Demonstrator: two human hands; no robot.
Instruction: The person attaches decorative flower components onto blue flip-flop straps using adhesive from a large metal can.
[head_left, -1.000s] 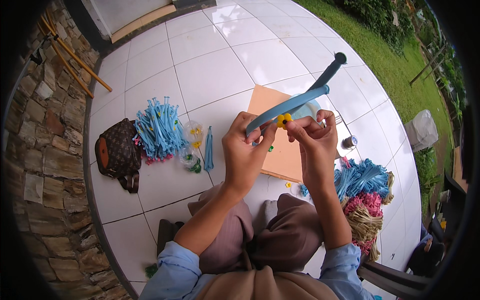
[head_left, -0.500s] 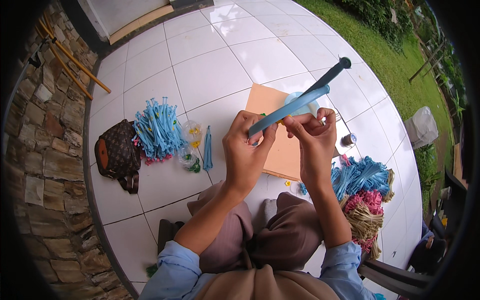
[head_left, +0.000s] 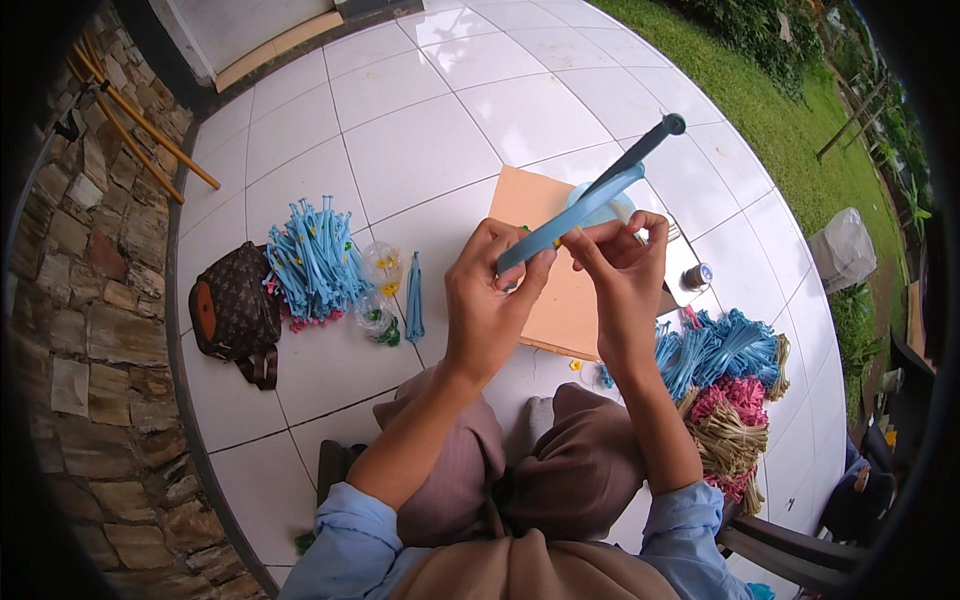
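Raised over the floor, my left hand (head_left: 487, 290) is closed on a long light-blue strap (head_left: 572, 222). The strap is folded back on itself, and its darker far half ends in a round tip pointing up and right. A small yellow piece (head_left: 558, 243) shows at the strap's edge. Beside it, my right hand (head_left: 628, 275) is closed in a pinch with its thumb against that edge; whatever it grips is hidden or too small to name. Below the hands lies a tan board (head_left: 560, 315), with a pale blue round dish (head_left: 610, 208) partly behind the strap.
On the left are a brown patterned bag (head_left: 235, 302), a heap of blue straps (head_left: 315, 255), clear bags of yellow and green pieces (head_left: 382, 265) and one separate strap (head_left: 415, 300). A thread spool (head_left: 697, 276) and blue, pink and beige bundles (head_left: 730, 345) lie at the right.
The strap's far end has dipped slightly and shifted a little left. My right hand has moved slightly left and shows less of the yellow piece. My left hand keeps its hold.
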